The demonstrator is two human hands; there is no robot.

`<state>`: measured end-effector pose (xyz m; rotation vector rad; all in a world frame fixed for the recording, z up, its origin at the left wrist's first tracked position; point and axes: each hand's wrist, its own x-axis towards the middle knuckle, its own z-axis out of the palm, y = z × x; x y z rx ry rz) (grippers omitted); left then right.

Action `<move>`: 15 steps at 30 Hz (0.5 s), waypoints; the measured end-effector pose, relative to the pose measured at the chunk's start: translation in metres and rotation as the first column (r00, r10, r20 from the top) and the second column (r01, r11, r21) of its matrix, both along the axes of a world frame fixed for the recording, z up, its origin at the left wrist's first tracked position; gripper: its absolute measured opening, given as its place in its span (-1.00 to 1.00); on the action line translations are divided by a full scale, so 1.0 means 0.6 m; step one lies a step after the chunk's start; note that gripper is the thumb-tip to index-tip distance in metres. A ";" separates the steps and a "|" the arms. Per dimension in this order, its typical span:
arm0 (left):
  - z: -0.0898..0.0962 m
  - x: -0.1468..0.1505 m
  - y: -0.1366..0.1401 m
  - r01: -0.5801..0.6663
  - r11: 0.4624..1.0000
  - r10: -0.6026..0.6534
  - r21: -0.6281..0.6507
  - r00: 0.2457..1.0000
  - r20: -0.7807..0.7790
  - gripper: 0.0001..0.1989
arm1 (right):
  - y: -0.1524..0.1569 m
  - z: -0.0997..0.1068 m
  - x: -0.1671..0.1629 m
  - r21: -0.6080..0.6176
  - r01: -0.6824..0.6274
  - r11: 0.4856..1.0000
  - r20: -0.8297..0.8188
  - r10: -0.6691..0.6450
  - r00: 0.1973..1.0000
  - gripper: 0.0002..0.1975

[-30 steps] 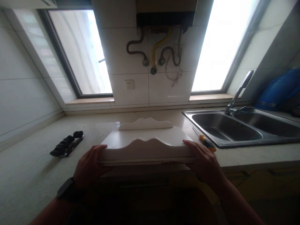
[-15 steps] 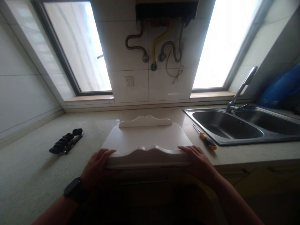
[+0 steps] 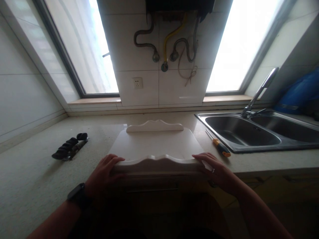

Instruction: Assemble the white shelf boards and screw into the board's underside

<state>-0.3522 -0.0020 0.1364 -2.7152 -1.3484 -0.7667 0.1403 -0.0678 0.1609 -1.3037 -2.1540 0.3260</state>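
Observation:
A white shelf board (image 3: 157, 144) with a wavy raised lip along its front and back edges lies on the countertop in front of me. My left hand (image 3: 107, 167) grips its front left corner, fingertips over the lip and thumb hidden below; a dark watch is on that wrist. At the front right corner, my right hand (image 3: 213, 167) holds the board with its fingertips on top. A ring shows on this hand. To the right lies a screwdriver (image 3: 219, 146) with an orange and black handle, its shaft pointing toward the wall.
A double steel sink (image 3: 234, 149) with a tall faucet (image 3: 261, 86) is at the right. Black ribbed handles with metal parts (image 3: 67, 149) lie on the left of the countertop (image 3: 30, 186). Pipes (image 3: 146, 44) and a socket (image 3: 137, 83) are on the back wall; a blue bag-like item (image 3: 296, 93) sits far right.
My right hand has shifted slightly outward and turned, so its ring and a gap near the corner now show. The left hand stays on its corner. The view has tipped slightly downward.

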 end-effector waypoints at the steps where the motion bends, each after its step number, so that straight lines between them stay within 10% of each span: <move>1: 0.007 0.000 0.002 0.015 0.999 -0.015 -0.037 1.000 0.006 -0.59 | 0.003 0.000 0.001 -0.009 0.018 1.000 -0.005 -0.018 1.000 -0.63; 15: 0.034 -0.005 -0.002 0.037 0.914 0.025 -0.403 0.989 0.148 -0.63 | 0.022 -0.021 -0.023 -0.061 0.086 0.994 -0.236 -0.098 0.967 -0.79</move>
